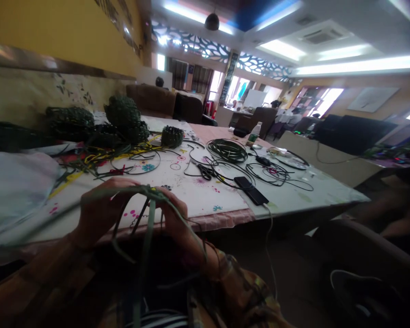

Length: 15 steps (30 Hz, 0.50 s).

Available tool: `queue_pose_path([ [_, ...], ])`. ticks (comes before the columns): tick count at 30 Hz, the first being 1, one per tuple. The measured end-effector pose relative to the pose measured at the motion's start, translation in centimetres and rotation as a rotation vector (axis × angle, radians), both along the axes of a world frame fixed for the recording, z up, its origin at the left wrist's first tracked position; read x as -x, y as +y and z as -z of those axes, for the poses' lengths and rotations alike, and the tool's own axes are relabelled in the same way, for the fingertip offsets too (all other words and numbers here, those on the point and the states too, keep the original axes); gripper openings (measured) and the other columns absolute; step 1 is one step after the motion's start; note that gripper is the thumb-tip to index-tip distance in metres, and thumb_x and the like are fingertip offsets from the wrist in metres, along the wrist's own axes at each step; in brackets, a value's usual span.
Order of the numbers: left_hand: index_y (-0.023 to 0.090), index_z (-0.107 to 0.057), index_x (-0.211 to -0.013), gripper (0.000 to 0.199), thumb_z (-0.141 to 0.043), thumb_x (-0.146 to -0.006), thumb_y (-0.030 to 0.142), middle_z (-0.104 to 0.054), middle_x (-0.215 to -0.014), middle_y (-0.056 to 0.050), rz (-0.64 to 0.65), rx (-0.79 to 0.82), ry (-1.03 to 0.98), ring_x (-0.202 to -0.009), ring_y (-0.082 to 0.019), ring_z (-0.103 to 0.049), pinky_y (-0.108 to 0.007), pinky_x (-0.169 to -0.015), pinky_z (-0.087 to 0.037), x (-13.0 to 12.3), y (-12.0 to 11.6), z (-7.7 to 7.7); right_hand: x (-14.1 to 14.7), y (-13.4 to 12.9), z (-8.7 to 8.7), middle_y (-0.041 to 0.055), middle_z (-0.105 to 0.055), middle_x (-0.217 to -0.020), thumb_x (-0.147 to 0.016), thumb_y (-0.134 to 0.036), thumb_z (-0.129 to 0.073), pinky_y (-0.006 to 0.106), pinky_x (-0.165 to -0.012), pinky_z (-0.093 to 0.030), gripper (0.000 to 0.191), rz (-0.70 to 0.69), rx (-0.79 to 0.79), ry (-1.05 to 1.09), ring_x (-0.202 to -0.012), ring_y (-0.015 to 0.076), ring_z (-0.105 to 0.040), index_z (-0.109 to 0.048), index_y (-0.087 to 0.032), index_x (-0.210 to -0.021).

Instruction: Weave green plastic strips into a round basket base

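Green woven strips [151,193] are held up between both hands above the table's near edge, with loose ends hanging down and one long strip running off to the left. My left hand [100,207] is closed on the strips at their left side. On the right side, my right hand [173,209] grips the same strips, its fingers partly hidden behind them. A small yellow bit shows in the weave between the hands.
On the flowered table [198,200] lie black scissors [205,171], a coil of strips [227,151], a phone [251,191] with a white cable, and woven green pieces [123,111]. A bottle [254,134] stands behind. A plastic bag [20,187] lies left. Someone's arm is at far right.
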<state>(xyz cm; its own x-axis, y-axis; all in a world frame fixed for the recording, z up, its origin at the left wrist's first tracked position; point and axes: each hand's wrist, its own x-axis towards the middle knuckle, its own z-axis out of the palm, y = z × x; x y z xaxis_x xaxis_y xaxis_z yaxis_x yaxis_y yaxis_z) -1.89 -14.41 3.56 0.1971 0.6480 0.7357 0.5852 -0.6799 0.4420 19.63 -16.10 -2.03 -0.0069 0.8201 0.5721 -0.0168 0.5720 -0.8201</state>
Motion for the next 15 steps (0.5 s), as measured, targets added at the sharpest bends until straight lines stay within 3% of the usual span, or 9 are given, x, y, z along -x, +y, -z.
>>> queue_pose_path([
  [3, 0.024, -0.077, -0.094, 0.028, -0.059, -0.1, 0.045, -0.083, -0.094, -0.006, -0.049, 0.098, 0.084, -0.085, -0.027, -0.076, -0.038, -0.079, -0.057, -0.1, 1.9, -2.3, 1.3, 0.9, -0.5, 0.0061, -0.085, -0.116, -0.093, -0.05, -0.077, 0.037, -0.09, -0.067, 0.043, -0.103, 0.168, 0.111, -0.103, 0.0262, -0.079, -0.082, -0.024, -0.128],
  [5, 0.024, -0.076, -0.083, 0.03, -0.059, -0.097, 0.046, -0.079, -0.082, -0.005, -0.053, 0.146, 0.177, -0.075, -0.026, -0.072, -0.037, -0.071, -0.05, 0.1, 2.8, -3.5, 1.6, 1.7, -1.2, 0.0055, -0.084, -0.117, -0.085, -0.051, -0.085, 0.039, -0.098, -0.065, 0.045, -0.112, 0.174, 0.176, -0.11, 0.0276, -0.078, -0.082, -0.024, -0.122],
  [7, 0.025, -0.073, -0.076, 0.032, -0.06, -0.093, 0.049, -0.075, -0.075, -0.004, -0.062, 0.179, 0.216, -0.07, -0.025, -0.067, -0.037, -0.067, -0.045, 0.2, 3.2, -4.1, 1.7, 2.3, -1.7, 0.0057, -0.084, -0.109, -0.086, -0.057, -0.084, 0.04, -0.099, -0.065, 0.043, -0.097, 0.191, 0.262, -0.105, 0.0267, -0.078, -0.083, -0.022, -0.112],
  [10, 0.024, -0.07, -0.075, 0.036, -0.062, -0.088, 0.056, -0.073, -0.076, -0.005, -0.017, 0.315, 0.128, -0.071, -0.026, -0.067, -0.036, -0.068, -0.049, -0.2, 3.2, -3.8, 2.0, 2.4, -1.9, 0.005, -0.081, -0.089, -0.09, -0.067, -0.078, 0.038, -0.085, -0.067, 0.048, -0.067, 0.248, 0.381, -0.084, 0.0226, -0.076, -0.081, -0.02, -0.092],
  [15, 0.021, -0.069, -0.078, 0.054, -0.078, -0.077, 0.074, -0.071, -0.077, -0.004, 0.152, 0.655, -0.242, -0.076, -0.026, -0.068, -0.037, -0.073, -0.06, -1.4, 3.2, -1.6, 2.2, 2.2, -1.5, 0.0019, -0.075, -0.073, -0.079, -0.069, -0.088, 0.037, -0.069, -0.069, 0.051, -0.128, 0.361, 0.556, -0.066, 0.0197, -0.071, -0.077, -0.019, -0.08],
])
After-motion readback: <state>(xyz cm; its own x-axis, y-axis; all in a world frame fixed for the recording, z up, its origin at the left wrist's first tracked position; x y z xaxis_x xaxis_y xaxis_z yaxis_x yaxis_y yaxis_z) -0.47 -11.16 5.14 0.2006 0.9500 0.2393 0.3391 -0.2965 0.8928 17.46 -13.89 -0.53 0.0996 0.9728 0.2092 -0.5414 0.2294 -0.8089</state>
